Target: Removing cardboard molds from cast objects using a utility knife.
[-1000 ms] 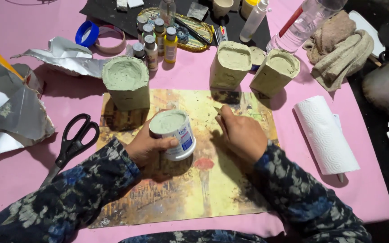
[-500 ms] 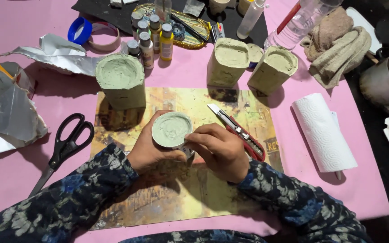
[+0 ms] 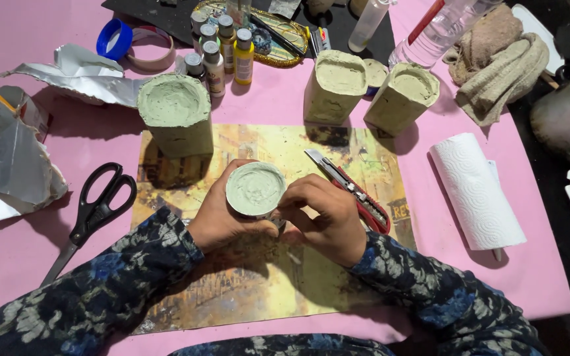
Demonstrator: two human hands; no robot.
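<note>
A small round cup filled with pale green hardened paste sits between my hands above a yellowish stained sheet. My left hand wraps around its left side and underside. My right hand grips its right side, fingers curled against the wall. A red utility knife with its blade out lies on the sheet just right of my right hand. Three green cast blocks stand behind: one at the left, two at the right.
Black scissors lie left of the sheet on the pink table. A paper towel roll lies at the right. Small paint bottles, tape rings, crumpled foil, a rag and a metal pot ring the far side.
My right hand left the knife on the sheet and came over to the cup. Both hands now hold the cup, tipped so its green top faces up.
</note>
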